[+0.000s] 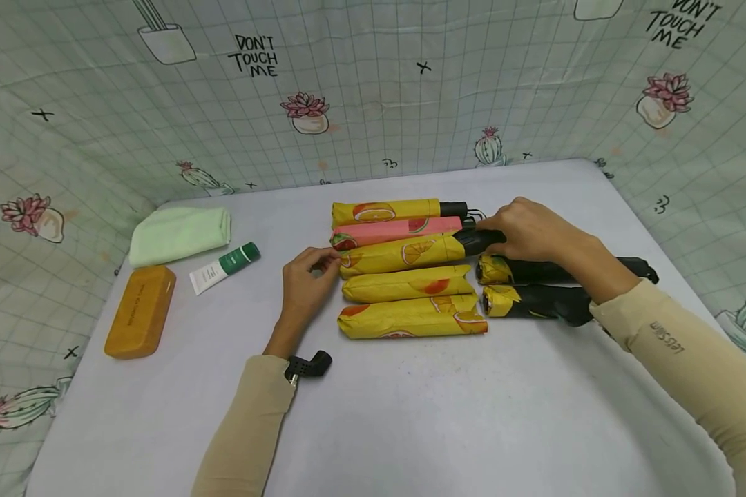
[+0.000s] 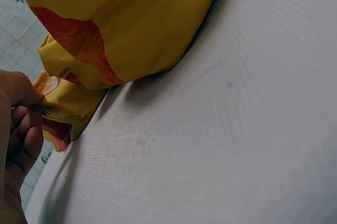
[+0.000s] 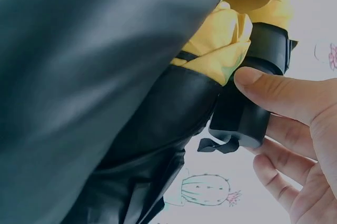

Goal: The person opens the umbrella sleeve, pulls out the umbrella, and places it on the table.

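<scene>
A folding umbrella in a yellow citrus-print sleeve lies in the middle of the row, its black handle end sticking out on the right. My left hand pinches the sleeve's left tip between thumb and finger. At the other end, my right hand holds the black handle between thumb and fingers. Behind it are a pink watermelon-print umbrella and a yellow-sleeved one with a black handle. Two more yellow sleeves lie in front, with no handle showing.
Two black umbrellas with yellow ends lie under and beside my right forearm. On the left are a folded pale green cloth, a white-and-green tube and an orange-brown case. A printed curtain hangs behind the white table.
</scene>
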The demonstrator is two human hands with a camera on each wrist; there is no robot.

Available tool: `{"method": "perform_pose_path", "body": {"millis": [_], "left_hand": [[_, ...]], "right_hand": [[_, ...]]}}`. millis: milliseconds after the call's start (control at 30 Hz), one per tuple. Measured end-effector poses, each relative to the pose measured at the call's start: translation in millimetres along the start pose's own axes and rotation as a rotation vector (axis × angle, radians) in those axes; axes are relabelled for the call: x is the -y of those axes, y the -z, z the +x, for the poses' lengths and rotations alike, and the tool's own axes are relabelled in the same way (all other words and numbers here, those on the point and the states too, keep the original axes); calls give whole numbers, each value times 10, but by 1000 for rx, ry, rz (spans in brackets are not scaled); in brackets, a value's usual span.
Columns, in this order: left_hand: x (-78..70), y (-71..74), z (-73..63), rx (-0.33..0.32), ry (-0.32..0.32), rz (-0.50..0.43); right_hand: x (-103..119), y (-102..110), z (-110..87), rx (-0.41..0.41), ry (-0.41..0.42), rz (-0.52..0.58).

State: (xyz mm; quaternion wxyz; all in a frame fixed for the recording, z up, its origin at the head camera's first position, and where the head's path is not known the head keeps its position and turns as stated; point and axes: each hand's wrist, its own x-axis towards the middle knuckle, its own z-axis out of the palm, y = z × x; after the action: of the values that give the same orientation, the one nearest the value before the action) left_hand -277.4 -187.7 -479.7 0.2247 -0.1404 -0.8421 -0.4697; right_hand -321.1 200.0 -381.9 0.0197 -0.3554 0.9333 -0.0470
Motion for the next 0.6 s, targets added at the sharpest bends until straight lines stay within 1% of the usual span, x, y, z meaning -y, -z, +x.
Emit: {"method": "perform_pose_path", "body": {"millis": [333, 600], "left_hand": [[-13, 22, 12, 7, 13, 4], [-8, -5, -2, 9, 17, 5]], "right_hand": [[-47, 16, -46, 5, -1, -16], [-68, 36, -89, -21, 15, -1]]}}
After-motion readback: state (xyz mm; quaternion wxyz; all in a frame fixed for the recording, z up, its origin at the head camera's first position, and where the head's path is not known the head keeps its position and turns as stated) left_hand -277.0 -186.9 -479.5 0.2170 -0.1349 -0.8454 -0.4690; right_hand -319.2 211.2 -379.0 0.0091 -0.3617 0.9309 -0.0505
